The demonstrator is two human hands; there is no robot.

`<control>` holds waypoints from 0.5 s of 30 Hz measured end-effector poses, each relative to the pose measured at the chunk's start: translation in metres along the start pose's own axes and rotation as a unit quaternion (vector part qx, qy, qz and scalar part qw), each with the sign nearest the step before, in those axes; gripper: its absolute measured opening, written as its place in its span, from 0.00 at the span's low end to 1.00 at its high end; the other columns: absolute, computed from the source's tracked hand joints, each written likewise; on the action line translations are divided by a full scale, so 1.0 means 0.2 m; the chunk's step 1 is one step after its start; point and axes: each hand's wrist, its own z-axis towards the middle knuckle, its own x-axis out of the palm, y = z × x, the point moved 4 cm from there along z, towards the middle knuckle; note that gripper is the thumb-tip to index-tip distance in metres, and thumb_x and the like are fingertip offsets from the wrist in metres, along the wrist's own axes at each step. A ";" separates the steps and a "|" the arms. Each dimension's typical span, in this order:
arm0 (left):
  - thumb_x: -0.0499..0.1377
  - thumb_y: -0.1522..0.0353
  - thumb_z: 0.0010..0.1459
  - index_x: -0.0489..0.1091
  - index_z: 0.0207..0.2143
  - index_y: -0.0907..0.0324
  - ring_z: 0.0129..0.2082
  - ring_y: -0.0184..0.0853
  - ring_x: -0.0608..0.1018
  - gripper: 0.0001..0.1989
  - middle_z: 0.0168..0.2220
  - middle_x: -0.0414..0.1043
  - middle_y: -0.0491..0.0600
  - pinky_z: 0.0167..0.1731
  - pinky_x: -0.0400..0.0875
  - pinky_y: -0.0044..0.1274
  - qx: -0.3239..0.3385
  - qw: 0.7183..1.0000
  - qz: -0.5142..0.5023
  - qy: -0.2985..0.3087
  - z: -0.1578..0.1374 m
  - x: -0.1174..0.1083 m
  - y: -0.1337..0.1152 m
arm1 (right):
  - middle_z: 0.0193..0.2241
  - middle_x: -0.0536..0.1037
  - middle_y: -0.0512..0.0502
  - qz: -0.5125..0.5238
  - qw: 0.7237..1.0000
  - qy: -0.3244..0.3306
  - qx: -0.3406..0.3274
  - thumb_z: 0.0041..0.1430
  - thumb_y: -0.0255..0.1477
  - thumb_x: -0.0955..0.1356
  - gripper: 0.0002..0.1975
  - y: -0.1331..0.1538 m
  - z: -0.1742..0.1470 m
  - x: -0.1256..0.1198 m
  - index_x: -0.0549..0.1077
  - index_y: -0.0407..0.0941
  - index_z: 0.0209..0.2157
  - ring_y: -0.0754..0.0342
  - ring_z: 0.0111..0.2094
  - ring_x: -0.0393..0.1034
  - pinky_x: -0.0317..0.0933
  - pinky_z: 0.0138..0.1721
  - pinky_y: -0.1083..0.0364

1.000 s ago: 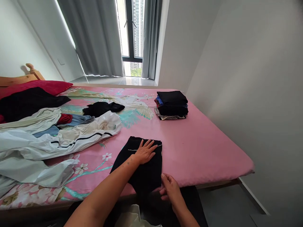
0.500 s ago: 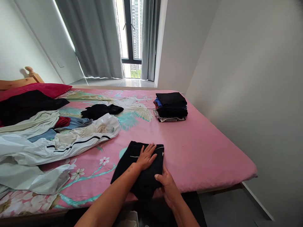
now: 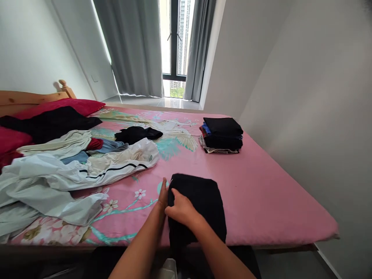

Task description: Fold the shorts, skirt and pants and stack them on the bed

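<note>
A folded black garment [image 3: 200, 197] lies at the near edge of the bed, its plain dark face up; its exact kind is not clear. Along its left edge stands my left hand [image 3: 163, 195], fingers stretched out and side-on, close against the cloth. My right hand [image 3: 181, 208] reaches across to that same edge, thumb and curled fingers on the fabric, index finger pointing forward. What lies under the right palm is hidden.
Farther back on the pink bedsheet [image 3: 261, 186] stands a stack of folded clothes [image 3: 222, 133]. Loose white clothing [image 3: 58, 174] and a crumpled black garment [image 3: 136, 134] lie on the left. A grey wall [image 3: 314, 97] borders the right side.
The black garment now shows a plain face without the white line and sits farther right in view. My right hand has gone from its right edge to its left edge; my left hand has come off its top.
</note>
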 end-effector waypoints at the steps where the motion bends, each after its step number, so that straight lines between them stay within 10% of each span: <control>1: 0.35 0.47 0.61 0.73 0.42 0.66 0.39 0.43 0.78 0.37 0.34 0.77 0.55 0.40 0.73 0.31 -0.009 1.000 -0.009 -0.003 -0.01 -0.06 0.03 | 0.41 0.75 0.38 -0.027 0.999 0.016 0.007 0.43 0.28 0.65 0.37 -0.01 0.01 0.11 0.59 0.40 0.58 0.44 0.42 0.70 0.62 0.41 0.50; 7: 0.57 0.55 0.54 0.72 0.43 0.64 0.33 0.40 0.80 0.22 0.34 0.78 0.56 0.36 0.75 0.29 -0.033 0.999 -0.015 -0.014 0.06 -0.25 0.05 | 0.38 0.76 0.35 -0.071 0.997 0.026 -0.012 0.50 0.32 0.65 0.40 0.01 -0.05 0.43 0.48 0.37 0.63 0.41 0.40 0.72 0.63 0.40 0.46; 15: 0.52 0.68 0.59 0.60 0.56 0.57 0.61 0.38 0.61 0.22 0.60 0.59 0.51 0.61 0.54 0.30 0.093 0.971 0.119 -0.184 -0.04 -0.37 -0.07 | 0.48 0.72 0.45 -0.019 0.979 -0.131 -0.155 0.63 0.29 0.58 0.16 -0.08 -0.11 0.12 0.70 0.44 0.49 0.53 0.51 0.64 0.55 0.55 0.52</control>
